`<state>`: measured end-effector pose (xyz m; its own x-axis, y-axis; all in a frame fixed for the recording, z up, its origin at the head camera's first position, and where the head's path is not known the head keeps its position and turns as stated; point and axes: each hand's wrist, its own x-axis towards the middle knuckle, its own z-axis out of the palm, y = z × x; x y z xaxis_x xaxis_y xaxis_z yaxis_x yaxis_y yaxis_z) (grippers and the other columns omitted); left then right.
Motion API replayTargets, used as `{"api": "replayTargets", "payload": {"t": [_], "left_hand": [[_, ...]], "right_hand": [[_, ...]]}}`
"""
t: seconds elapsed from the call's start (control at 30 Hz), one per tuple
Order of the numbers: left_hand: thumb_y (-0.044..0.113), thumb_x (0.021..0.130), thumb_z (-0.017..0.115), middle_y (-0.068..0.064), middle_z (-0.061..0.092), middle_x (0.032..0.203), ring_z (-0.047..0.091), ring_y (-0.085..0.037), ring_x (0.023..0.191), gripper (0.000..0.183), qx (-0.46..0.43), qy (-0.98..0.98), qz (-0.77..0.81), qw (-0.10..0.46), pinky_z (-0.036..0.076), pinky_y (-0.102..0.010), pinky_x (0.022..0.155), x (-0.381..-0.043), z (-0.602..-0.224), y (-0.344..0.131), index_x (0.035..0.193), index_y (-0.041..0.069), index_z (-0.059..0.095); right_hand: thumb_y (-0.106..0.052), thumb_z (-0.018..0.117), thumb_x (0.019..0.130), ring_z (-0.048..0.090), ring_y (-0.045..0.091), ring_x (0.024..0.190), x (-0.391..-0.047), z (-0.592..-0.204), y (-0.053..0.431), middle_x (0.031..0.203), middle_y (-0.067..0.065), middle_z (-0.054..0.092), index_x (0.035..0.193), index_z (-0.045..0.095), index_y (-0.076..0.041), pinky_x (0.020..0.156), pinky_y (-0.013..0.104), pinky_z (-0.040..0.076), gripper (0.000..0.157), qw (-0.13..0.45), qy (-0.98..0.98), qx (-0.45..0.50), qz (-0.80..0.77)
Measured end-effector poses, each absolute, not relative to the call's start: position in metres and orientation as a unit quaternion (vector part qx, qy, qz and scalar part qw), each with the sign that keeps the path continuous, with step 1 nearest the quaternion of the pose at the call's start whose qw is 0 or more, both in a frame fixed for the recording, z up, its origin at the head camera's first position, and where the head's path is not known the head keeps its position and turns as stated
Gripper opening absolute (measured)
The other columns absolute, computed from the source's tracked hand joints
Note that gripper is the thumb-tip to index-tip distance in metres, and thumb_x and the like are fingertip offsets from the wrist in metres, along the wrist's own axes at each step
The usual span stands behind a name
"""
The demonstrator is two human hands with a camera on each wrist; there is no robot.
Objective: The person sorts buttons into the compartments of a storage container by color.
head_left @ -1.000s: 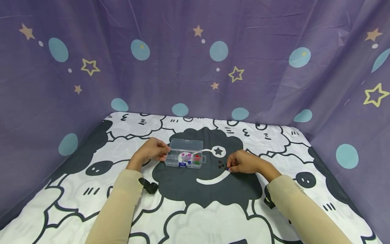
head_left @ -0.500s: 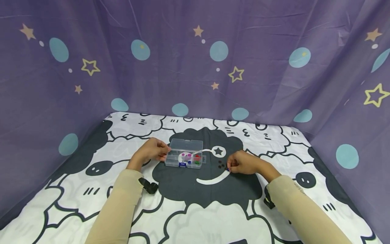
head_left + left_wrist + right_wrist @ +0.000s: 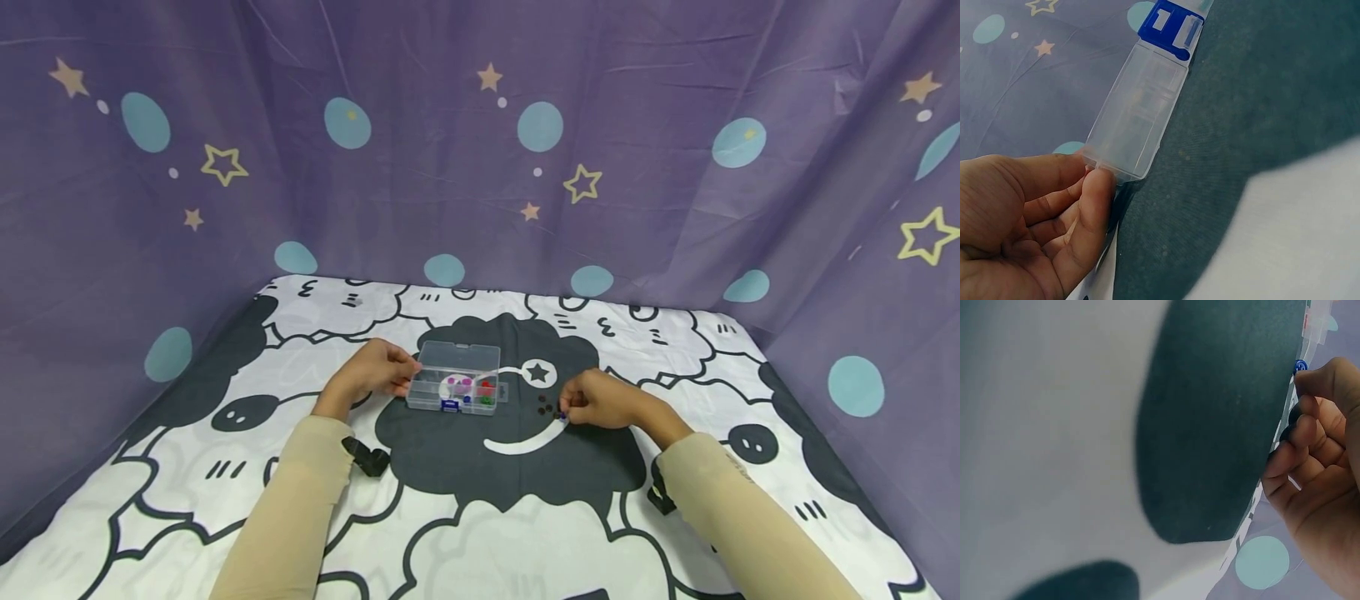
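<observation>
My left hand pinches the left end of a clear plastic compartment box between thumb and fingers. The lid of this box stands raised at the back, and a blue latch sits on its front. Pink, red, blue and green pieces lie in its compartments. My right hand pinches a small round blue button with holes, close over the dark cloth to the right of the box. Several dark brown buttons lie just left of its fingertips.
The tabletop is covered by a black-and-white cartoon cloth. A purple curtain with stars and ovals rises behind it and along both sides. Black straps with mounts are on both wrists.
The blue button has shifted very slightly at my right fingertips. My left hand and the box have stayed in place.
</observation>
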<state>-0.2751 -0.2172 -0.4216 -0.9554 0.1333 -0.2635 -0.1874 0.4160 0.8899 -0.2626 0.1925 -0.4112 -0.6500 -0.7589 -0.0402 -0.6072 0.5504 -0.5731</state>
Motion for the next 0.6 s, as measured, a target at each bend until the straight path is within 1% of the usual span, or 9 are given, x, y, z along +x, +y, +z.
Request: {"api": "replayTargets", "payload": {"t": [0.3,0.6], "left_hand": [[0.009,0.099,0.069,-0.014,0.069,0.083,0.069,-0.016,0.063,0.017,-0.013,0.831,0.536,0.147,0.063,-0.030,0.061,-0.2738,-0.4204,-0.2167,0.109,-0.005,0.073],[0.008,0.100,0.068,-0.014,0.069,0.081,0.069,-0.015,0.063,0.017,-0.013,0.832,0.534,0.147,0.062,-0.029,0.061,-0.2742,-0.4207,-0.2171,0.109,-0.005,0.073]], "right_hand": [[-0.002,0.069,0.087,0.052,0.003,0.062,-0.2650,-0.4078,0.1909,0.071,-0.011,0.060,0.085,0.071,-0.012,0.057,0.021,0.046,0.010,0.136,0.871,-0.392,-0.265],[-0.001,0.067,0.087,0.049,0.003,0.060,-0.2670,-0.4015,0.1863,0.067,-0.012,0.057,0.085,0.071,-0.011,0.054,0.020,0.041,0.011,0.130,0.873,-0.388,-0.265]]}}
